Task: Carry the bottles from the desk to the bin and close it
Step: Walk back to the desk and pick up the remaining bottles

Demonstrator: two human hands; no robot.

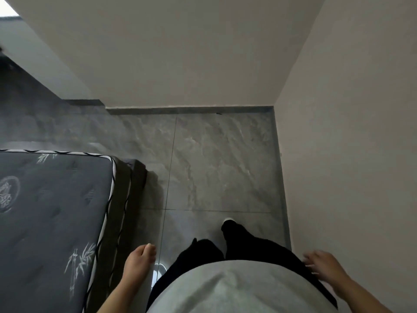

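Head view, person standing, looking down past a grey shirt (239, 288) and black trousers (255, 245). Left hand (140, 259) hangs near-left, fingers loosely curled, nothing in it. Right hand (322, 264) hangs near-right beside the hip, fingers loose and slightly spread but motion-blurred; it appears to hold nothing. Judgement: both hands idle at the sides because the person is walking between places, not handling anything; one shoe tip (228, 220) points forward. Left of the legs, a dark mattress (52, 211) with a white bamboo print, its corner bordering the walkway. Beyond, grey marbled floor tiles (216, 159) run to a dark skirting (189, 110) and pale walls (180, 53) meeting in a far-right corner. Bottles, desk and bin: none in view, so their location and appearance cannot be told. Task stage uncertain; hands empty suggests either before pick-up or after drop-off.
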